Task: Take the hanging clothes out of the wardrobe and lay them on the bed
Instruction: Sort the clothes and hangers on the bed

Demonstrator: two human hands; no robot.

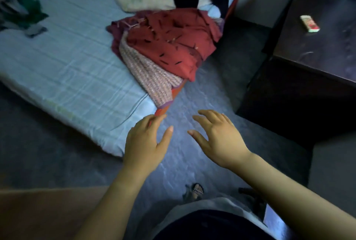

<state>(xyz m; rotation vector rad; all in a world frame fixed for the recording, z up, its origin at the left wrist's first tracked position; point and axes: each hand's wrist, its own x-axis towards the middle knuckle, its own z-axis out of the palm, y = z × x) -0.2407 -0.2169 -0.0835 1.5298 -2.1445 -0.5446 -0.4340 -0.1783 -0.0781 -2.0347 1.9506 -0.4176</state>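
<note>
The clothes (173, 43) lay heaped at the corner of the bed (57, 62), one edge drooping over it. The left hand (146, 141) and right hand (221, 139) hovered before it, fingers spread, holding nothing; whether the left touched that edge, I couldn't tell.

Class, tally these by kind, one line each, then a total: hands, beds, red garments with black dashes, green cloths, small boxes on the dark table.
Hands: 2, left hand and right hand
Beds: 1, the bed
Red garments with black dashes: 1, the red garment
Green cloths: 1, the green cloth
Small boxes: 1, the small box
Total: 6
</note>
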